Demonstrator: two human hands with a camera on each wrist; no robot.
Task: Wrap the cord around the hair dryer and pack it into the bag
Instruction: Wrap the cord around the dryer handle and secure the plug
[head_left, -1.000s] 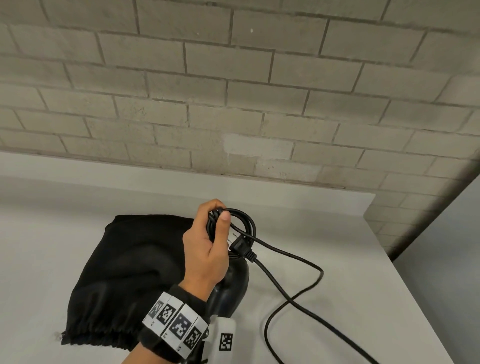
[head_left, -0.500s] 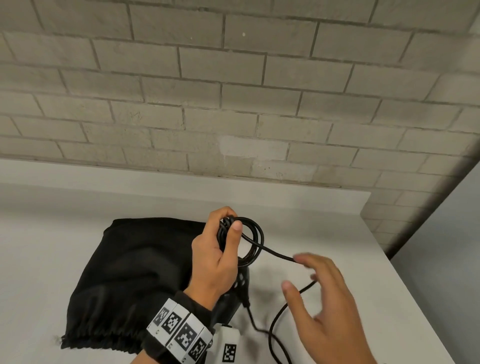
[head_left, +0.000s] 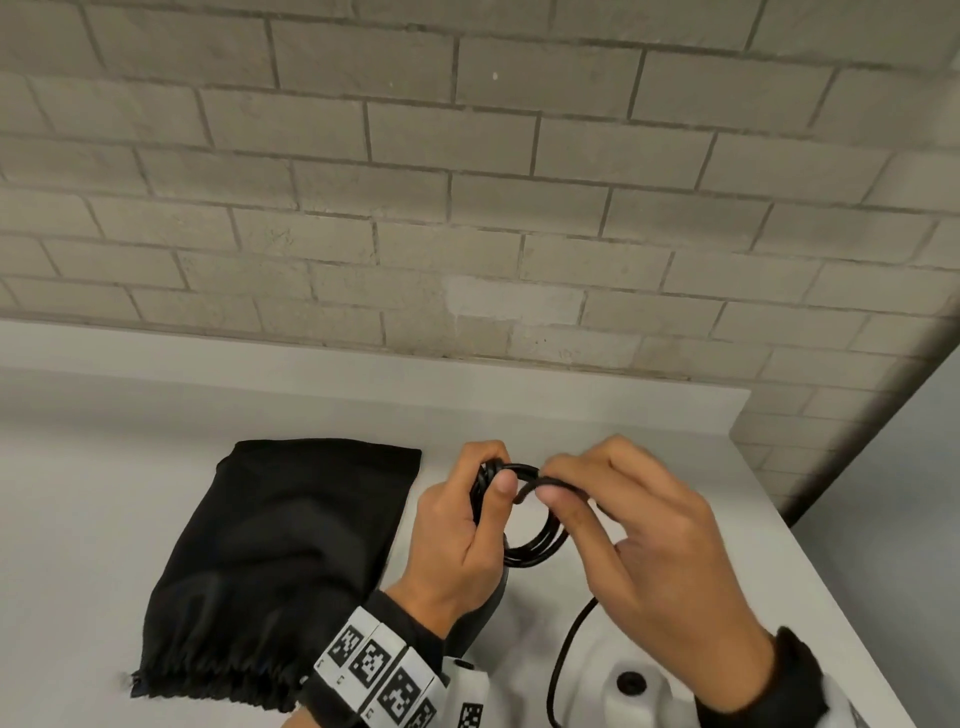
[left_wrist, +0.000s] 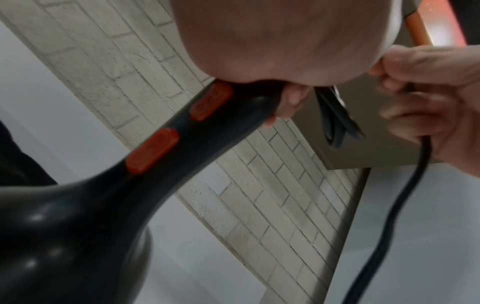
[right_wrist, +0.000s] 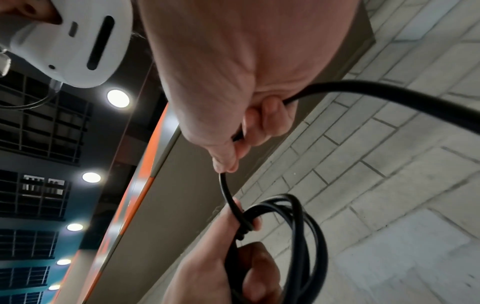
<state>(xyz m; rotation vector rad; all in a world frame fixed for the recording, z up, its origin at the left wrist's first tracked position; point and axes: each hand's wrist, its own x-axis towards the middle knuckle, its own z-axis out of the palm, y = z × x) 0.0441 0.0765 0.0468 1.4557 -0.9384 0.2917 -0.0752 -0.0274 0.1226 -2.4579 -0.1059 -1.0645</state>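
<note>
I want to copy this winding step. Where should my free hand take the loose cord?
Pinch the cord just beside the coil, from the right, as the right hand does: the left hand already clamps the loops against the hair dryer handle.

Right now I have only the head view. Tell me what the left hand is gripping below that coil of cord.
Observer: The left wrist view shows the left hand gripping the black hair dryer by the end of its handle.
Operator: Check the switches against that grip.
Observer: Two orange switches show on the handle. One is fully uncovered and the other sits right at the palm's edge.
Operator: Now report the right hand's hold.
Observer: In the right wrist view the cord runs inside the right hand, under its curled fingers, and comes out at the thumb tip.
</note>
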